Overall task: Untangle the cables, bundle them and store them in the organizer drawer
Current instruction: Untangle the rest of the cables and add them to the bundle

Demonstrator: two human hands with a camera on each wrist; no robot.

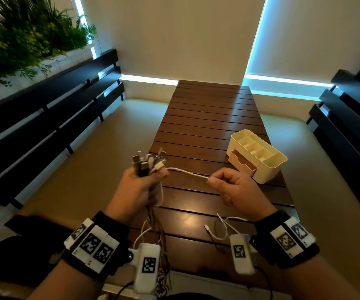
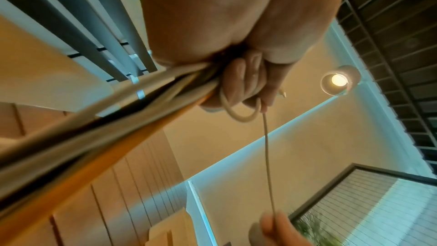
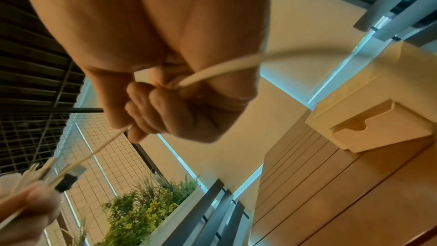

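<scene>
My left hand (image 1: 141,182) grips a bundle of cables (image 1: 148,162) upright, with the plugs sticking out above the fist and the cords hanging down past the wrist. One white cable (image 1: 187,173) runs from that bundle across to my right hand (image 1: 224,182), which pinches it in a closed fist. In the left wrist view the cords (image 2: 141,96) leave the fist and the white cable (image 2: 267,147) stretches away. The right wrist view has the white cable (image 3: 212,74) passing through my fingers (image 3: 151,108). The cream organizer (image 1: 259,156) stands to the right, its drawer (image 1: 241,162) slightly open.
A dark slatted wooden table (image 1: 207,126) stretches ahead. The white cable's loose end (image 1: 218,231) lies on it near my right wrist. Black slatted benches (image 1: 45,118) flank both sides, and plants (image 1: 23,33) stand at the far left.
</scene>
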